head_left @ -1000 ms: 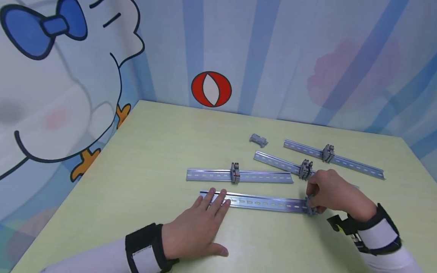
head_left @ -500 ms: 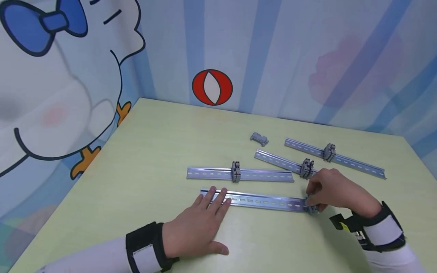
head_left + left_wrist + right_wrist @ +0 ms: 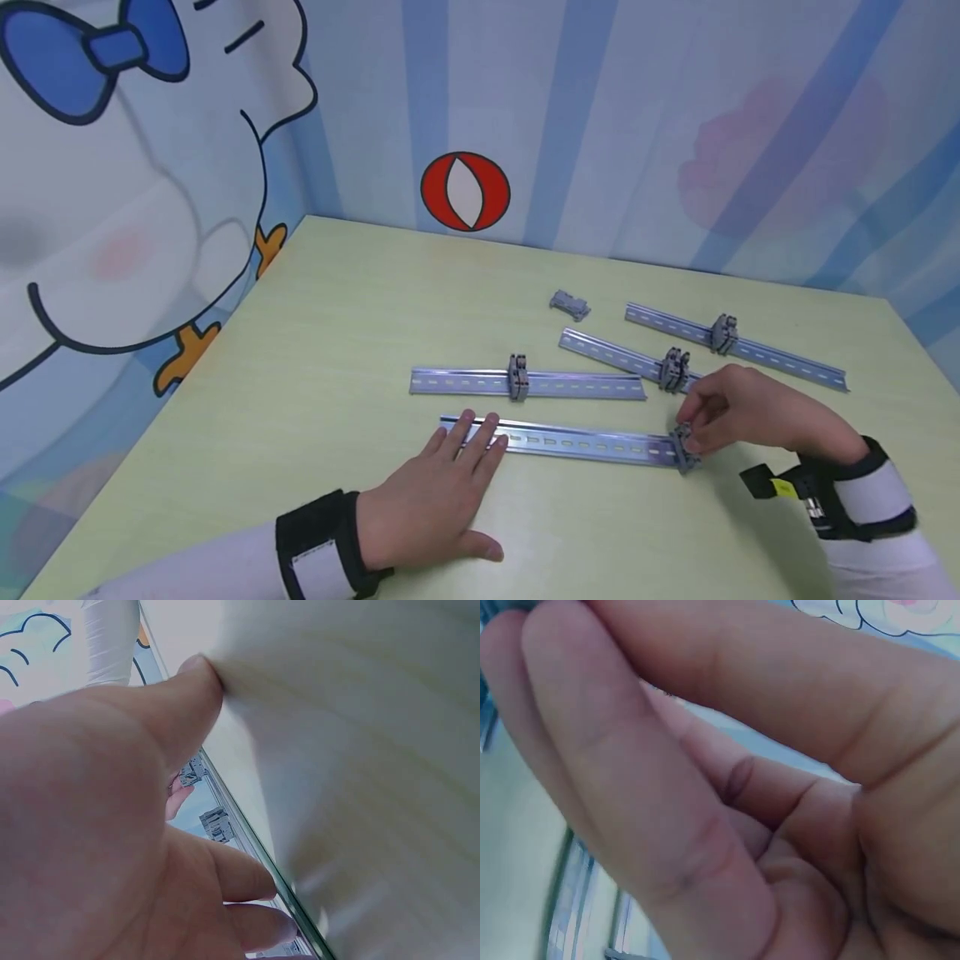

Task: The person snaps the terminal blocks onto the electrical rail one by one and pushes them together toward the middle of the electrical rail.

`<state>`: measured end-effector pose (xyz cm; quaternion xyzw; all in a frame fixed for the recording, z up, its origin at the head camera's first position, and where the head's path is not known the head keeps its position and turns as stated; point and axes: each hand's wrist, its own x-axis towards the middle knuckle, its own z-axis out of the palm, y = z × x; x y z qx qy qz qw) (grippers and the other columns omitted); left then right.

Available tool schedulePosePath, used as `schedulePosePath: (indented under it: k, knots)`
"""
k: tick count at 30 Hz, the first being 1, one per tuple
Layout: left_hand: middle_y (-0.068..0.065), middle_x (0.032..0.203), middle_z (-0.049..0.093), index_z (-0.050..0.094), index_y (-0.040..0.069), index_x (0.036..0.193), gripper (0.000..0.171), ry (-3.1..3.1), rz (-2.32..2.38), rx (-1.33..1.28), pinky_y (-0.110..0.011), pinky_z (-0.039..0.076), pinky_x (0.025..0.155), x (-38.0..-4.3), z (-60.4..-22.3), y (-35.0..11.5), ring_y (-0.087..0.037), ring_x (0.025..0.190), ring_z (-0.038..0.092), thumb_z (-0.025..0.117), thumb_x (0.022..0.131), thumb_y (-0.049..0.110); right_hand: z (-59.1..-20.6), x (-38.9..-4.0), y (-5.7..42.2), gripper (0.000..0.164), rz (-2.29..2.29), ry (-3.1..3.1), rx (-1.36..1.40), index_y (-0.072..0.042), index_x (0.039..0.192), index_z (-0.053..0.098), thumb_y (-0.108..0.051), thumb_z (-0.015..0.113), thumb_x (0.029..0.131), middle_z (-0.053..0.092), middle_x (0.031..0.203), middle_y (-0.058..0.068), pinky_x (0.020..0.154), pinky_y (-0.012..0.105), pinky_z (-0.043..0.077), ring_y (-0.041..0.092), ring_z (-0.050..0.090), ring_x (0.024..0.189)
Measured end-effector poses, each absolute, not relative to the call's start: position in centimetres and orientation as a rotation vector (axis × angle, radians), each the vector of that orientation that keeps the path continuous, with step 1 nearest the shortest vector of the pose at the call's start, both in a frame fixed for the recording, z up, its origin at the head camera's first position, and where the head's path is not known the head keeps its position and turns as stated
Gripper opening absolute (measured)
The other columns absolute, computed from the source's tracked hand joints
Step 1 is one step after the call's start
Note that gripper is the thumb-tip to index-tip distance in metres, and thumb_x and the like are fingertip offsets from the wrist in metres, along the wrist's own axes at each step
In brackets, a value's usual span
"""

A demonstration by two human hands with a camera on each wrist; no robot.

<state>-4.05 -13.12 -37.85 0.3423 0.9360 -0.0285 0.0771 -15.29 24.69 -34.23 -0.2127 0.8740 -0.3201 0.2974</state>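
Note:
My left hand (image 3: 435, 500) lies flat, its fingertips pressing on the left end of the nearest slotted metal DIN rail (image 3: 577, 442). At that rail's right end a grey terminal block (image 3: 683, 450) stands across it. My right hand (image 3: 757, 412) pinches the block's upper right side between thumb and fingers. In the right wrist view the fingertips (image 3: 562, 630) meet at the upper left, and the block is mostly hidden there. Whether the block is fully seated on the rail, I cannot tell.
Just behind lies another rail (image 3: 581, 387) bearing upright terminal blocks (image 3: 517, 378). Two slanted rails, one near (image 3: 607, 352) and one far (image 3: 795, 364), also carry blocks, at the right. A loose grey terminal block (image 3: 570, 305) lies on the table (image 3: 360, 317) beyond them.
My right wrist has swung to the right and slightly away, and its fingers have shifted up on the terminal block, showing more of it. My left hand stays in place.

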Motion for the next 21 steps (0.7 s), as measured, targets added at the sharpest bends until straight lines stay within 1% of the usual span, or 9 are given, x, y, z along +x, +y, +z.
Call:
schedulePosePath:
  k: [4,10,13,16,21]
  knots:
    - [-0.018,0.161,0.018,0.029,0.003,0.152,0.1,2.796,-0.085,1.022,-0.049,0.034,0.111,-4.1,-37.8,-13.1,-0.04,0.146,0.018,0.051,0.085,0.073,-34.7,-15.5,24.9,0.029,-0.898,2.285,-0.583,-0.003,0.098,0.067,-0.023,0.079,0.081,0.071,0.091,0.008,0.07,0.031,0.055,0.021,0.069,0.081]
    - [-0.018,0.161,0.018,0.03,0.003,0.152,0.1,2.8,-0.097,1.025,-0.049,0.034,0.111,-4.1,-37.8,-13.0,-0.04,0.146,0.019,0.051,0.084,0.074,-35.5,-15.6,24.7,0.026,-1.02,2.219,-0.616,0.0,0.099,0.066,-0.018,0.077,0.084,0.07,0.09,0.011,0.07,0.033,0.057,0.021,0.069,0.078]
    - [-0.018,0.16,0.019,0.03,0.003,0.152,0.1,2.803,-0.103,1.024,-0.049,0.034,0.111,-4.1,-37.8,-13.0,-0.04,0.146,0.019,0.051,0.084,0.074,-35.9,-15.6,24.0,0.026,-1.067,2.195,-0.592,0.0,0.1,0.065,-0.018,0.076,0.084,0.068,0.09,0.013,0.072,0.035,0.058,0.023,0.069,0.079]
    - [-0.018,0.161,0.018,0.03,0.004,0.152,0.1,2.803,-0.107,1.02,-0.049,0.034,0.111,-4.1,-37.9,-13.0,-0.04,0.146,0.019,0.05,0.084,0.074,-36.3,-15.6,23.2,0.026,-1.115,2.165,-0.557,0.001,0.101,0.065,-0.018,0.075,0.086,0.067,0.094,0.016,0.075,0.036,0.058,0.027,0.069,0.084]
    - [-0.017,0.161,0.017,0.028,0.005,0.153,0.101,2.791,-0.099,1.004,-0.049,0.032,0.112,-4.2,-38.0,-13.0,-0.039,0.147,0.016,0.05,0.084,0.075,-36.8,-15.3,21.7,0.026,-1.191,2.14,-0.533,0.001,0.103,0.064,-0.016,0.074,0.086,0.066,0.104,0.018,0.08,0.036,0.057,0.029,0.069,0.09]
